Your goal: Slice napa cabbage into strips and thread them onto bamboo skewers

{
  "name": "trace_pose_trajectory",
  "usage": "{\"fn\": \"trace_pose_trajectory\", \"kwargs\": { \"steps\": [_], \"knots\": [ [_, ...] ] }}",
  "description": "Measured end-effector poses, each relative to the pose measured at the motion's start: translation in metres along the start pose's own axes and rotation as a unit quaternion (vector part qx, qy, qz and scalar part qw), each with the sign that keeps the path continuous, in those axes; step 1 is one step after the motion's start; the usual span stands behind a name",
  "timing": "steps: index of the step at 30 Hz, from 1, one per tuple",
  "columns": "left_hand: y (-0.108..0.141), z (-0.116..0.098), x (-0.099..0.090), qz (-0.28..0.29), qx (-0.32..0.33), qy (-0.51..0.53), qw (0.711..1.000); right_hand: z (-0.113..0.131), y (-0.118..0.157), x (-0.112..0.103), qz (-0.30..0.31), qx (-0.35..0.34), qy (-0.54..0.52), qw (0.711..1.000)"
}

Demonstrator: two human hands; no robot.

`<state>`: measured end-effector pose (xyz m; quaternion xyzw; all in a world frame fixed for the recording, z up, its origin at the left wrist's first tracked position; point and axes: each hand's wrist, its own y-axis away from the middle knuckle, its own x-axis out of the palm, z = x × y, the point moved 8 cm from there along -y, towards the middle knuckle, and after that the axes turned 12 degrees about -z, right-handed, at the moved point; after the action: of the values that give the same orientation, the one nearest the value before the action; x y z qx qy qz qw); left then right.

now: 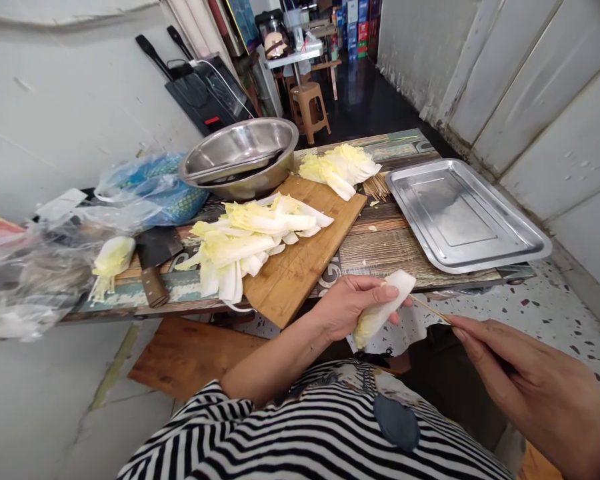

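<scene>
My left hand (347, 305) holds a pale cabbage leaf (384, 310) between thumb and fingers, in front of my body near the table's front edge. My right hand (525, 373) pinches a thin wooden skewer (433, 310), whose far end meets the white end of the leaf. Whether the tip has entered the leaf cannot be made out. Cut cabbage leaves (253, 240) are heaped on the wooden cutting board (305, 270). A second pile of leaves (341, 167) lies at the board's far end, beside a bundle of skewers (377, 187).
An empty metal tray (460, 217) rests at the table's right. Nested steel bowls (245, 160) stand behind the board. To the left are a cleaver (155, 257), a cabbage piece (114, 257) and plastic bags (55, 273). A stool (309, 107) stands beyond the table.
</scene>
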<state>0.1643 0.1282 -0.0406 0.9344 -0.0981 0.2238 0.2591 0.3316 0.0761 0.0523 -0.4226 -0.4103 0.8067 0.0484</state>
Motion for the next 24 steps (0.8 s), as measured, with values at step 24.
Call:
{"fn": "trace_pose_trajectory", "kwargs": {
  "steps": [24],
  "knots": [
    [-0.001,0.004,0.009,0.013,0.043,-0.054,0.998,0.008,-0.012,0.006,0.045,0.019,-0.001,0.999]
  ]
}}
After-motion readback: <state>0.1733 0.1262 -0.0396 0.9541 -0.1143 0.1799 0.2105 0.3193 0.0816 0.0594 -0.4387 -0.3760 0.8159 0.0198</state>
